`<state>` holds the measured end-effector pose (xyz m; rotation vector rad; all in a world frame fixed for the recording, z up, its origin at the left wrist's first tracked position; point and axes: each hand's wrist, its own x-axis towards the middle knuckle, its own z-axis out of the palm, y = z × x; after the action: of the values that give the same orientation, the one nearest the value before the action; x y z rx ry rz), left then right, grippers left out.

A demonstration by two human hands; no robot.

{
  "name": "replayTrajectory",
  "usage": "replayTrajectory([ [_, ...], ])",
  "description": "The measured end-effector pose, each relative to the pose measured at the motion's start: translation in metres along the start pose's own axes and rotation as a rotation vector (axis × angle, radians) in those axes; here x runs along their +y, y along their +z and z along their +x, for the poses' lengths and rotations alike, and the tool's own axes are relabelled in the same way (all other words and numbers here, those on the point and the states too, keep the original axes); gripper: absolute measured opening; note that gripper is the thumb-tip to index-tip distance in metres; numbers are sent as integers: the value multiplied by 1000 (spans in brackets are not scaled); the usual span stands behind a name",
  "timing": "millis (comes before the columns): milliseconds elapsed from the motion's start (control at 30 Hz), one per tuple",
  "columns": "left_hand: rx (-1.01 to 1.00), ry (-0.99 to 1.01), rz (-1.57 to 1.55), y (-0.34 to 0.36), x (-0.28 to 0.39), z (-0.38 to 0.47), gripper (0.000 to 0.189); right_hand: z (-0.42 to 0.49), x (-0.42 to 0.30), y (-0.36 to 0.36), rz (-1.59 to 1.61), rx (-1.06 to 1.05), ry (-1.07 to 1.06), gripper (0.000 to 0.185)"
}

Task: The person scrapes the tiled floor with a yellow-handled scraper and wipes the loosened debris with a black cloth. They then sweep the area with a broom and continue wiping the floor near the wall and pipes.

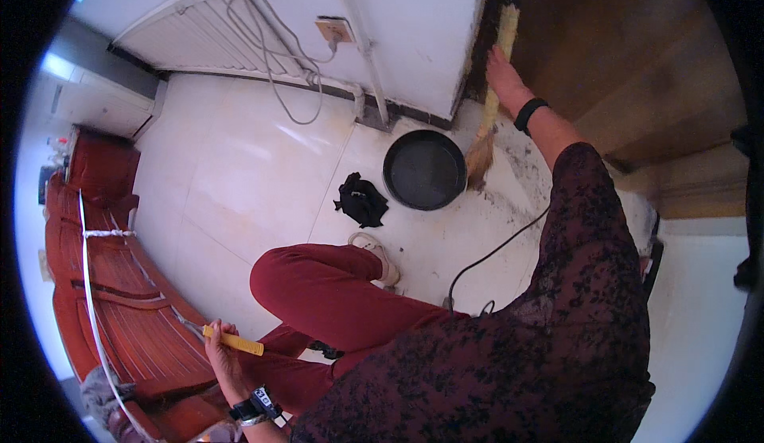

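My right hand [506, 79] is at the upper right, on the pale handle of a short straw broom [490, 114]. The broom's bristles [480, 161] rest on the floor beside a round black basin [425, 170], close to its right rim. Dark dirt [524, 159] is scattered over the tiles right of the bristles. At the lower left, my left hand [222, 350] holds a tool by its ridged yellow handle [234, 340]. A thin metal part points left from that handle; its tip is too small to make out. A crumpled black cloth or bag [361, 200] lies left of the basin.
A brown wooden panel [644, 85] stands along the right. A white pipe [367, 55], a radiator [209, 37] and a wall socket [335, 29] with a hanging cable line the wall. A reddish wooden bench [119, 300] runs along the left. A black cable [477, 264] trails near my body.
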<state>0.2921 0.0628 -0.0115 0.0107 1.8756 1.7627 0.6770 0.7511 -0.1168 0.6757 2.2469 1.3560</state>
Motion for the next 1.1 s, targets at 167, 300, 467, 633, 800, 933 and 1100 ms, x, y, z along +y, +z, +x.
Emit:
replayTrajectory([
  [167,14,26,21,3,-6,-16,20,15,15,4,-13,-110,-83,28],
  [300,61,14,-29,1,-6,-13,22,-17,10,-5,48,-191,-54,23],
  [467,-88,37,-89,17,-11,9,25,-156,37,-1,431,-236,136,13],
  [633,-158,14,-4,43,-10,26,28,-336,86,-6,816,-526,245,35],
  [800,-221,31,18,57,-5,33,28,-422,64,-35,1123,-497,461,34],
  [933,-278,35,-10,57,2,29,28,-382,7,-24,1183,-235,547,30],
  [1100,-242,81,3,69,21,9,26,-258,-80,20,988,-97,453,17],
])
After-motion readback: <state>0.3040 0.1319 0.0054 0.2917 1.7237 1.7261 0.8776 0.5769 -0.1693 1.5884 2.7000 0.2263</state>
